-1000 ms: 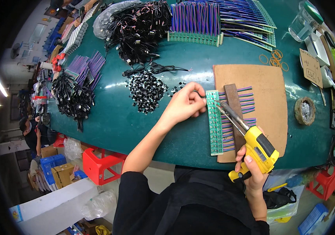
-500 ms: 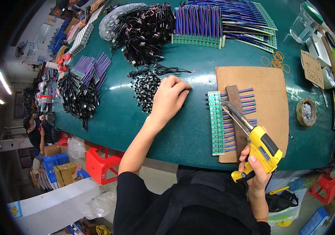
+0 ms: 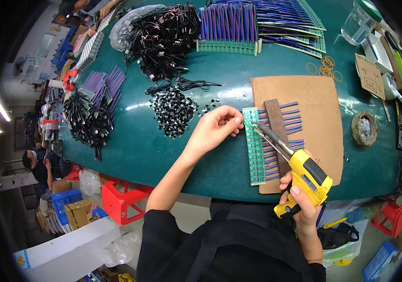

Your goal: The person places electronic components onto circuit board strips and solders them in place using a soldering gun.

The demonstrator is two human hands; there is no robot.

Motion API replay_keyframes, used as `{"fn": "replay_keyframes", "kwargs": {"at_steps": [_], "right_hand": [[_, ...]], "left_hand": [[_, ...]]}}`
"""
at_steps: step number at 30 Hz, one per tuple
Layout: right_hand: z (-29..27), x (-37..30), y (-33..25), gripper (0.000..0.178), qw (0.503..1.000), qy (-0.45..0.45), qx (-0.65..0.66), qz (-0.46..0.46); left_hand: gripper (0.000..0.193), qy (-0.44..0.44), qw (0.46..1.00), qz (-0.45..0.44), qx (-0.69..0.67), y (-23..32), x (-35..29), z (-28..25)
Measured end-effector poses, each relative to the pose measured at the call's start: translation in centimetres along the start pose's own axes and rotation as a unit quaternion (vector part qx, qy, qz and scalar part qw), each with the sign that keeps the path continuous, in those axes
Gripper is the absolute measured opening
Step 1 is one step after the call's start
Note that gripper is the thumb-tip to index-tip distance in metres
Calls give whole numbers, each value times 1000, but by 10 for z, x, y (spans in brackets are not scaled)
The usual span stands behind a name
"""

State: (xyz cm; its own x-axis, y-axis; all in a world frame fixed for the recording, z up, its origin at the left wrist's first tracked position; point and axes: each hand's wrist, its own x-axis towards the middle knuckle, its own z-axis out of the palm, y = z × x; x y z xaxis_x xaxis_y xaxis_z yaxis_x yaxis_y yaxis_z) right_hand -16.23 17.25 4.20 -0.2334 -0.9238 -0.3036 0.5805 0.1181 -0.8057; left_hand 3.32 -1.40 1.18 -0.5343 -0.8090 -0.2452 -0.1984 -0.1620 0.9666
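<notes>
On my feed, a green table [image 3: 224,164] held a cardboard sheet [image 3: 321,136]. A yellow soldering gun [image 3: 311,176] was clamped in the right hand [image 3: 307,207]. The left hand [image 3: 215,129] had fingertips together, contents unclear, beside a circuit strip [image 3: 254,146] along the sheet's left edge. I judged it light, stiff, fragile, best held by its edges.

A bar [image 3: 276,117] lies across wires [image 3: 292,111] on cardboard [image 3: 321,127]; parts [image 3: 173,113] lie heaped left of the circuit board [image 3: 255,155].

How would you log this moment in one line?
left hand: at left edge of green board | right hand: holds yellow soldering gun, pointed at board | brown bar: across wires
</notes>
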Motion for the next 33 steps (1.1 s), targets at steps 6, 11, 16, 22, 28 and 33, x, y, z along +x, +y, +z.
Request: {"fn": "replay_keyframes", "kwargs": {"at_steps": [6, 11, 16, 22, 28, 33], "right_hand": [[1, 0, -1, 63, 1000, 1, -16, 14], [2, -1, -1, 62, 1000, -1, -14, 13], [1, 0, -2, 60, 999, -12, -30, 26], [2, -2, -1, 63, 997, -10, -71, 40], [0, -2, 0, 65, 998, -4, -49, 27], [-2, -4, -2, 64, 997, -13, -61, 45]], "left_hand": [[15, -27, 999, -24, -22, -5, 0, -3], [25, -24, 996, -60, -56, -9, 5, 0], [26, -18, 996, -61, -56, -11, 7, 2], [27, -19, 996, -68, -60, -11, 8, 1], [26, -16, 996, -69, -56, -12, 8, 1], [26, -14, 996, -67, -49, -12, 8, 2]]}}
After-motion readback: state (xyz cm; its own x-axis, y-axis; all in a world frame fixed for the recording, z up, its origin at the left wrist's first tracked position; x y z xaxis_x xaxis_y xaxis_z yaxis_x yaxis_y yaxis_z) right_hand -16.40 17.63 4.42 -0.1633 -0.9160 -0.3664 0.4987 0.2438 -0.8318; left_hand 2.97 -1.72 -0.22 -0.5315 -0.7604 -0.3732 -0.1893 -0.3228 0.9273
